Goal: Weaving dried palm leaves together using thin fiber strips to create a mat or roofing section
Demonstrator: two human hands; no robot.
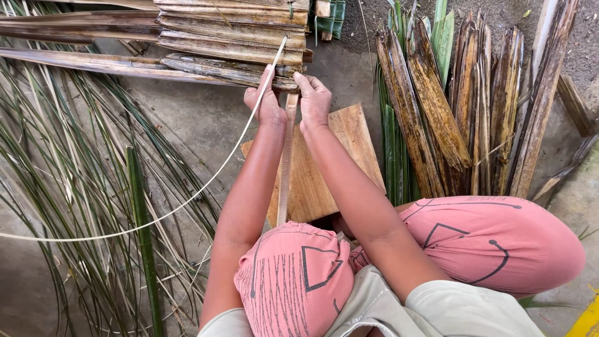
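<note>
- Pale strip (pixel 206 181), thin and whitish, peels away from the top of a long stalk (pixel 286 168); it starts by the hands at about 12 o'clock and sweeps in a long curve down to the frame's edge at 9 o'clock.
- Stalk lies lengthwise over a wooden board (pixel 349 143), running from the person's knees at 6 o'clock up to the hands at 12 o'clock.
- Risk, as I judge it: the strip looks very slender, so an uneven pull could snap it or make it taper off the stalk before the full length is freed.
- Another likely slip: the stalk rests loosely on the board, so a sideways tug could roll or skid it off toward the green leaf blades (pixel 93 206) at 9 o'clock.
- Left hand (pixel 267 107) is curled shut around the top of the strip, fingers folded in, at about 11 o'clock of the board.
- Right hand (pixel 314 100) sits just beside it, fingers bent and pressing on the upper end of the stalk; whether they fully encircle it I cannot tell, since the hand's back hides them.
- Dried brown fronds (pixel 234 43) lie stacked just beyond the hands at 12 o'clock, and more dried fronds (pixel 455 106) lie at 2 o'clock.
</note>
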